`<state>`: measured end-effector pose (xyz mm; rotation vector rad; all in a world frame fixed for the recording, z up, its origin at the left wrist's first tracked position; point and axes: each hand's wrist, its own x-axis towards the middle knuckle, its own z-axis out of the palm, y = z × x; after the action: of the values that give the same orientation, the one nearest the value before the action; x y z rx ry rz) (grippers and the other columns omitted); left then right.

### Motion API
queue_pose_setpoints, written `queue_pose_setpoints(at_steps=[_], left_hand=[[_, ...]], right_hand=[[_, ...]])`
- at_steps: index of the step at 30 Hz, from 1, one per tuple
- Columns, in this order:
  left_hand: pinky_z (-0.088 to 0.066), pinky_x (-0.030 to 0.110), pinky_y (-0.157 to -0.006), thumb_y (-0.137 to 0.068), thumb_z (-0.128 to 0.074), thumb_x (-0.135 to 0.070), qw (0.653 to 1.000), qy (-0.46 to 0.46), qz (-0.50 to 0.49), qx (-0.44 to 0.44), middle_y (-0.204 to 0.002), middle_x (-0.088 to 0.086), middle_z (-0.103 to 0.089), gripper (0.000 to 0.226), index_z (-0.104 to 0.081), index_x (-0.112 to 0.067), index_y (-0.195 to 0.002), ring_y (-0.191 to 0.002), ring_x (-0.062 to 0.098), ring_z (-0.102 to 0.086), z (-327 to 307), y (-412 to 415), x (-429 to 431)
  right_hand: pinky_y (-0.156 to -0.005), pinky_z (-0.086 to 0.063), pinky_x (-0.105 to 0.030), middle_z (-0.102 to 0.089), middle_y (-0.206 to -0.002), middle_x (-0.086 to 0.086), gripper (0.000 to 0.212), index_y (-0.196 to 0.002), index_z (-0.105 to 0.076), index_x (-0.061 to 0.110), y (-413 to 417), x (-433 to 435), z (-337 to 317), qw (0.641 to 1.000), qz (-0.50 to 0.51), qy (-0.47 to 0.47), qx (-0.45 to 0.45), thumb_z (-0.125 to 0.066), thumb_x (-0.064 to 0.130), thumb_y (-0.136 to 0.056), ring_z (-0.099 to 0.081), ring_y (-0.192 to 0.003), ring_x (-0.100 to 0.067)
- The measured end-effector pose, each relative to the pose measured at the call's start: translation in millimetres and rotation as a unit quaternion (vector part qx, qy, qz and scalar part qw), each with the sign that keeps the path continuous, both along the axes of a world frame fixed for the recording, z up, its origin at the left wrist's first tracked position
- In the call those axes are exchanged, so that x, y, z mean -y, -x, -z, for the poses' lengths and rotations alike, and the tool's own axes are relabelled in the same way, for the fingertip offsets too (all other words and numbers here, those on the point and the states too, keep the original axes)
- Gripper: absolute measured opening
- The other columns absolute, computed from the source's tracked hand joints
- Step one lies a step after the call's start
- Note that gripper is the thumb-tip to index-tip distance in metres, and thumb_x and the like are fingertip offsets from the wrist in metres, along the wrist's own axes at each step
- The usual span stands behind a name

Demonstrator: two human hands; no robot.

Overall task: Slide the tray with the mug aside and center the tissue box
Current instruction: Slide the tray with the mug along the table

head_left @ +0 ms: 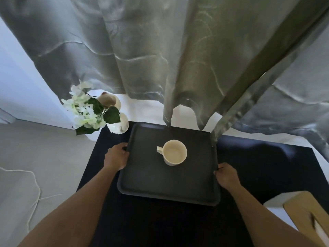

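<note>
A dark grey tray (142, 182) lies on the black table (267, 168), a little left of its middle. A cream mug (175, 152), empty and upright with its handle to the left, stands on the tray's far half. My left hand (116, 156) grips the tray's left rim and my right hand (227, 175) grips its right rim. A wooden tissue box (302, 213) with a white tissue in its slot sits at the lower right, partly cut off by the frame.
White artificial flowers (85, 107) in white vases (121, 124) stand at the table's far left corner. Grey curtains (178, 59) hang down onto the tray's far edge. A white cord (35, 186) lies on the floor to the left.
</note>
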<state>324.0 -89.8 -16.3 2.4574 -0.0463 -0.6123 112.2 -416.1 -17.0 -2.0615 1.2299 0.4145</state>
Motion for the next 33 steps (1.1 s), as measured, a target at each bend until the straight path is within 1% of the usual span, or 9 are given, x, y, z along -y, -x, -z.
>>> queue_pose_setpoints(at_steps=[4, 8, 15, 21, 22, 24, 26, 29, 33], left_hand=[[-0.047, 0.045, -0.096, -0.087, -0.057, -0.014, 1.0, 0.006, 0.01, 0.019, -0.108, 0.01, -0.072, 0.043, -0.06, -0.021, -0.129, -0.109, 0.036, -0.061, 5.4, -2.0, 1.8], [-0.047, 0.044, -0.094, -0.087, -0.057, -0.014, 0.999, 0.011, 0.016, 0.032, -0.115, 0.012, -0.07, 0.042, -0.06, -0.02, -0.129, -0.11, 0.038, -0.06, 11.6, -2.3, 2.9], [-0.045, 0.048, -0.092, -0.089, -0.055, -0.005, 0.997, 0.014, 0.033, 0.068, -0.101, 0.011, -0.07, 0.038, -0.06, -0.011, -0.126, -0.104, 0.035, -0.06, 20.0, 5.1, -2.0], [-0.044, 0.045, -0.091, -0.09, -0.05, -0.004, 0.998, 0.009, 0.018, 0.067, -0.104, 0.012, -0.071, 0.036, -0.062, -0.01, -0.123, -0.104, 0.036, -0.061, 25.7, 9.5, -3.3], [-0.044, 0.044, -0.091, -0.09, -0.05, -0.004, 0.998, 0.011, 0.014, 0.063, -0.106, 0.013, -0.071, 0.036, -0.062, -0.01, -0.124, -0.105, 0.036, -0.061, 25.9, 9.4, -3.9], [-0.044, 0.044, -0.093, -0.09, -0.053, -0.007, 0.996, 0.029, 0.053, 0.073, -0.109, 0.012, -0.07, 0.037, -0.061, -0.011, -0.126, -0.108, 0.035, -0.06, -1.4, 29.4, 6.9], [-0.043, 0.044, -0.094, -0.091, -0.057, -0.014, 0.997, 0.037, 0.044, 0.058, -0.112, 0.011, -0.069, 0.038, -0.057, -0.012, -0.129, -0.111, 0.035, -0.06, -3.7, 25.0, 9.0], [-0.043, 0.045, -0.098, -0.093, -0.057, -0.025, 0.997, 0.041, 0.04, 0.045, -0.122, 0.013, -0.065, 0.048, -0.046, -0.011, -0.138, -0.116, 0.034, -0.058, -0.2, 29.3, 6.5], [-0.041, 0.051, -0.102, -0.096, -0.049, -0.033, 0.995, 0.026, 0.064, 0.076, -0.133, 0.015, -0.057, 0.05, -0.042, -0.01, -0.139, -0.123, 0.035, -0.051, -5.6, 27.8, 12.3]], right_hand=[[-0.064, -0.041, -0.031, -0.061, -0.086, -0.005, 0.006, -0.098, -0.057, 0.013, -4.0, 0.5, 1.9, 1.0, 0.013, -0.005, 0.013, -0.056, 0.011, -0.092, -0.058, -0.076, -0.016], [-0.072, -0.042, -0.033, -0.06, -0.086, -0.005, 0.007, -0.097, -0.056, 0.013, -4.1, 0.5, 5.2, 1.0, 0.018, -0.006, 0.024, -0.057, 0.009, -0.091, -0.056, -0.076, -0.016], [-0.075, -0.041, -0.031, -0.06, -0.091, -0.005, 0.01, -0.099, -0.059, 0.009, -0.4, -4.0, 14.8, 0.999, 0.019, 0.008, 0.041, -0.055, 0.005, -0.092, -0.054, -0.081, -0.016], [-0.076, -0.043, -0.029, -0.059, -0.082, 0.003, 0.019, -0.105, -0.065, 0.008, -0.2, -1.0, 17.3, 0.999, 0.0, 0.006, 0.043, -0.054, 0.002, -0.091, -0.059, -0.084, -0.017], [-0.079, -0.043, -0.029, -0.061, -0.086, 0.003, 0.022, -0.109, -0.065, 0.008, -0.2, 0.5, 20.7, 0.999, -0.004, 0.006, 0.046, -0.053, 0.002, -0.091, -0.06, -0.089, -0.019], [-0.085, -0.042, -0.028, -0.067, -0.106, -0.006, 0.034, -0.122, -0.062, 0.007, 37.4, -0.9, -5.3, 0.995, 0.044, 0.005, 0.089, -0.051, 0.0, -0.091, -0.06, -0.105, -0.024], [-0.096, -0.041, -0.032, -0.062, -0.126, -0.011, 0.042, -0.133, -0.054, 0.005, 39.3, 0.2, -1.2, 0.994, 0.049, -0.012, 0.093, -0.049, 0.0, -0.092, -0.056, -0.117, -0.027], [-0.107, -0.038, -0.038, -0.055, -0.137, -0.01, 0.049, -0.14, -0.046, 0.008, 40.2, -2.9, 0.8, 0.995, 0.037, -0.05, 0.083, -0.053, 0.004, -0.092, -0.051, -0.126, -0.025], [-0.096, -0.035, -0.027, -0.052, -0.141, -0.008, 0.05, -0.142, -0.043, 0.011, 34.6, -8.3, 0.1, 0.995, 0.021, -0.06, 0.078, -0.056, 0.018, -0.094, -0.051, -0.126, -0.022]])
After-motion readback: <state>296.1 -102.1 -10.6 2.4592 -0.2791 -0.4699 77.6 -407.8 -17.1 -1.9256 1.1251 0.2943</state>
